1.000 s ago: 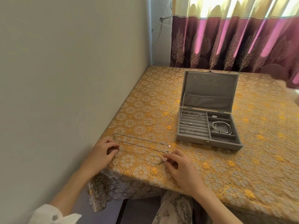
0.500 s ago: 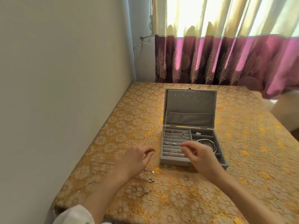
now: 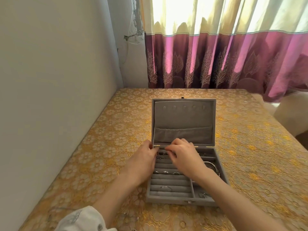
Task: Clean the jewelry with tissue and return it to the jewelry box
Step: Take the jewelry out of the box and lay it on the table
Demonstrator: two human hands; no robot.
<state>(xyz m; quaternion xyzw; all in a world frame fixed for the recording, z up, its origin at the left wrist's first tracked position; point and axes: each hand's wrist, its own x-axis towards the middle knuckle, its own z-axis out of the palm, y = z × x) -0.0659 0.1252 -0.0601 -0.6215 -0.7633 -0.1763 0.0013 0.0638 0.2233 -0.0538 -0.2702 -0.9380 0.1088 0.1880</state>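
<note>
A grey velvet jewelry box sits open on a table covered with a gold floral cloth, its lid standing upright at the twelve o'clock side and showing a row of small hooks above a soft pocket. Both hands reach into the box's far end, near the hinge. The left hand comes in from seven o'clock, over the box's left wall, with its fingers curled at the top ring rows; whether they pinch anything cannot be told, since the tips are blurred. The right hand comes in from five o'clock, its fingers bent and drawn together at the tips just beside the left hand's, over the same top rows; what, if anything, they clamp is too small to tell. Beneath the hands, the ring rolls fill the box's left part, with a few rings seated in a middle row and dark small pieces in the upper rows. At three o'clock of the rolls, a compartment holds a coiled silver bracelet, partly hidden by the right wrist. A thin chain lies on the cloth at seven o'clock of the box, near the left sleeve. A maroon and cream curtain hangs behind the table.
</note>
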